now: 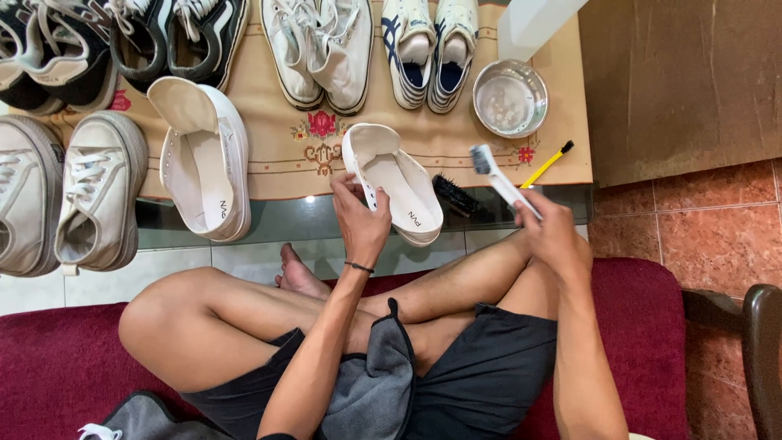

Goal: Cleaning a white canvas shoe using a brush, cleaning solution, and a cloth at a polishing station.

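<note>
Head view, only one camera. Person sits cross-legged on a dark red seat [49, 358], looking down at a glass-topped table [244, 224] with an embroidered beige cloth [277, 138] on it.

Left hand [361, 218]: fingers wrapped around the side of a white laceless sneaker [395, 186], thumb on the near rim. Closed grip, firm contact. Sneaker sits at the near edge of the cloth, partly over the bare glass, opening up, toe toward the person. Black band on that wrist.

Right hand [554, 236]: closed around the handle of a white toothbrush [498, 178], bristle head up and away, held in the air just right of the sneaker. Brush not touching the shoe.

Near the sneaker: small black brush [453, 195] lying on the glass just beside its toe, yellow-handled brush [544, 167] further right, metal bowl [510, 98] behind that with cloudy liquid.

Matching white sneaker [204, 159] lies well left of the held one. Other pairs line the table: black-and-white sneakers [122, 41], white high-tops [322, 45], white-and-navy striped shoes [430, 49], grey-white low-tops [69, 191] at far left.

Grey towel [376, 379] draped over the lap.
</note>
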